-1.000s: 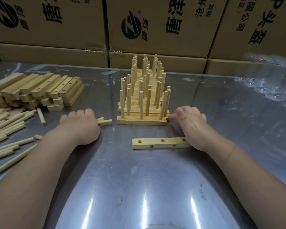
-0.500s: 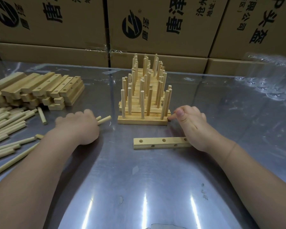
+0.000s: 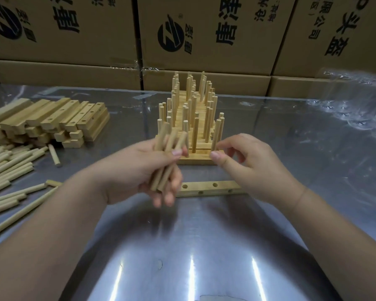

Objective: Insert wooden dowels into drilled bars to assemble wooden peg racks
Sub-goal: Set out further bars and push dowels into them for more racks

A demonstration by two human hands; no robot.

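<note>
Cardboard boxes (image 3: 204,29), their tops cut off, wall the back of the metal table (image 3: 204,246). Finished peg racks (image 3: 195,118) stand mid-table, the rear rows hiding one another. Stacked drilled bars (image 3: 52,120) and loose dowels (image 3: 7,166) run off the left edge. The left hand (image 3: 135,170) grips a blurred bundle of dowels (image 3: 172,140), and its fingers cover one end of the single drilled bar (image 3: 208,187). The right hand (image 3: 252,166), loosely curled and empty, covers the other end.

dim overhead light; glare streaks on table (image 3: 204,246); left fingers motion-blurred; wide-angle edge bending.
</note>
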